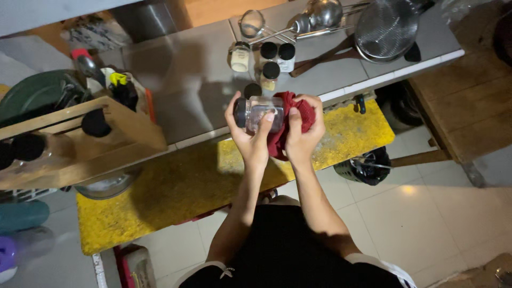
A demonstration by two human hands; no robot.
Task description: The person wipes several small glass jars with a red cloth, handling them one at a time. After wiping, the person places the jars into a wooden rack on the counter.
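My left hand grips a clear glass jar with a black lid, held on its side above the counter's front edge. My right hand presses a dark red cloth against the jar's bottom end; the cloth hangs down between my two hands. Both hands are just in front of the grey counter. The far side of the jar is hidden by the cloth.
Several small black-lidded jars stand on the counter behind my hands, with ladles and a mesh strainer further back. A wooden rack with bottles sits left. A yellow shelf lies below, above a tiled floor.
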